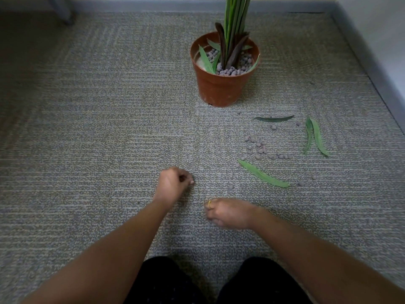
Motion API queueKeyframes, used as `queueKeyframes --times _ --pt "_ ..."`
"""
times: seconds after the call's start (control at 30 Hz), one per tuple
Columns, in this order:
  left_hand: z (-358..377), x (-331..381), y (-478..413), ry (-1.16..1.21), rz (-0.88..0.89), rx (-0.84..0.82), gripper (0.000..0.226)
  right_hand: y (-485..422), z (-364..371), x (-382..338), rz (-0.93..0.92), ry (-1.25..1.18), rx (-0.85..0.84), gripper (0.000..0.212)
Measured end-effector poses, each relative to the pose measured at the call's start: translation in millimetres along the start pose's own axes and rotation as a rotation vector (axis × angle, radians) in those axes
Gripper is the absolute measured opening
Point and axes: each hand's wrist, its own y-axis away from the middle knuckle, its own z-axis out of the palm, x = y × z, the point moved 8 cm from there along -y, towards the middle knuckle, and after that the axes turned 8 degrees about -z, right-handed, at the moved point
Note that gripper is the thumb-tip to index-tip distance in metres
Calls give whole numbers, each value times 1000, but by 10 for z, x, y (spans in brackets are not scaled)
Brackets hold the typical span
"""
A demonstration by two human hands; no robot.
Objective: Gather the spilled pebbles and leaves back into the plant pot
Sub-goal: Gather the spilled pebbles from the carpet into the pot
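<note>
Grey carpet (98, 128) fills the corner; plant pot (223, 69) stands near the far edge, pebbles (260, 148) and leaves (263, 174) scattered toward the right edge. Left hand (173, 185) curled closed (contents hidden); right hand (228, 212) fingers bunched, contents indeterminate.

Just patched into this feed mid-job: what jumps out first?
The terracotta plant pot stands upright on the grey carpet at upper centre, tall green stems rising from its pebble fill. To its lower right lies the spill: a scatter of grey pebbles and four loose green leaves. Nearer the camera, the left hand and right hand are both curled low over the carpet, left of the mess.
</note>
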Motion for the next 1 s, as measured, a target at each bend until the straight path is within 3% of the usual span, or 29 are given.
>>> queueKeyframes --times 0.13,0.3,0.4,0.53,0.73,0.83,0.93,1.0 --pt "-88 106 -164 156 -94 45 14 83 -316 314 215 -121 211 22" --pt "-302 544 -542 399 -158 74 13 356 -1265 959 578 -307 778 13" --pt "-507 1019 -830 497 -135 120 10 470 -1883 1272 678 -427 1121 12" --pt "-760 1600 -1227 601 -153 219 16 553 -2556 1597 749 -469 1392 12" --pt "-822 1900 -1497 681 -171 216 22 537 -2890 1845 760 -407 1422 11" --pt "-730 1759 -1439 661 -196 230 25 607 -2720 1842 763 -367 1434 10" --pt "-596 1579 -1312 703 -167 172 13 698 -2424 1729 732 -310 1430 12" --pt "-516 1444 -1154 698 -130 150 22 706 -2201 1578 652 -248 1370 13"
